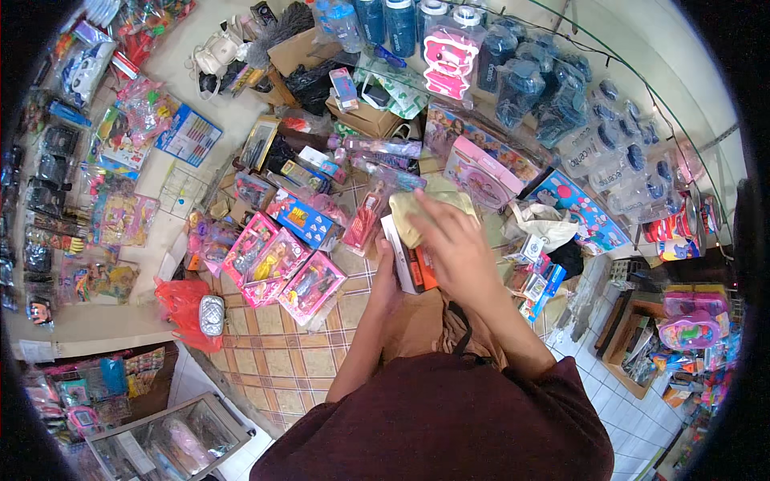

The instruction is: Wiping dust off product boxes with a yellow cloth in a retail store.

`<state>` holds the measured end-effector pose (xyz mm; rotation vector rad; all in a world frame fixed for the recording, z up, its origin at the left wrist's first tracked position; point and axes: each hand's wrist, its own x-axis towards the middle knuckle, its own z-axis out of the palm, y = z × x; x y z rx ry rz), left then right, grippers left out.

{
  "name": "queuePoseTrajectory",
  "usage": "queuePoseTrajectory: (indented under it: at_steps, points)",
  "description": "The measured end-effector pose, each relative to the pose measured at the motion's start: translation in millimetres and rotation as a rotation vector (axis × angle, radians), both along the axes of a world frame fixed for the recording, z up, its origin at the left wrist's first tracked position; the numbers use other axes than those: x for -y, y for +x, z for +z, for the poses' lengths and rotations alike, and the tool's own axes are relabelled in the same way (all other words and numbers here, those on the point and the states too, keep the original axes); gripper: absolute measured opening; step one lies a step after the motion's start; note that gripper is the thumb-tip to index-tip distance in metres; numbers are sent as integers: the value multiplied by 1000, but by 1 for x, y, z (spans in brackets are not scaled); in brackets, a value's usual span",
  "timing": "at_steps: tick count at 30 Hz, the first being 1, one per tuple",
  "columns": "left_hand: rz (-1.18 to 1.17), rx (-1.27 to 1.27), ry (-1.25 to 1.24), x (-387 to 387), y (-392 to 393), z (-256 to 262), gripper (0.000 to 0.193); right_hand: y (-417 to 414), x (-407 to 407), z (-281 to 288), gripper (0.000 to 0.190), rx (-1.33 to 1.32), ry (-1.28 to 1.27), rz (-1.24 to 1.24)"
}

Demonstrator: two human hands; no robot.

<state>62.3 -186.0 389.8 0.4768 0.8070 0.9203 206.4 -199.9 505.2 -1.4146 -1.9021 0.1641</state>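
My left hand (387, 276) holds a small white, black and orange box (411, 269) by its left side, in front of my body. A pale yellow cloth (404, 217) lies under the fingers of my right hand (462, 252), pressed over the box's upper part and hiding much of it. Just beyond the box is a doll in a red dress (368, 210) in clear packaging. Pink boxed dolls (311, 287) and a blue carton (304, 217) are on the floor to the left. On the far side stands a pink toy box (484, 174).
Bottles (400, 27) line a glass shelf at the far side. A red plastic bag (183, 312) with a silver quilted case (212, 315) sits at left. Small boxes (535, 288) and a white cloth bag (541, 221) lie right. A glass-topped case (171, 436) stands lower left.
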Motion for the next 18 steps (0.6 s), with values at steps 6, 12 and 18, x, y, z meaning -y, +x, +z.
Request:
queuePoseTrajectory:
  at_steps: [6, 12, 18]
  points:
    - [-21, 76, -58, 0, -2, 20, 51, 2, 6, -27, 46, 54, -93, 89]
    - [-76, 161, -89, -9, -17, -2, 55, -4, 28, -33, 42, 31, -129, 264]
    - [-113, 305, -191, -11, -9, -11, 58, 7, 54, -22, 42, 78, -176, 326]
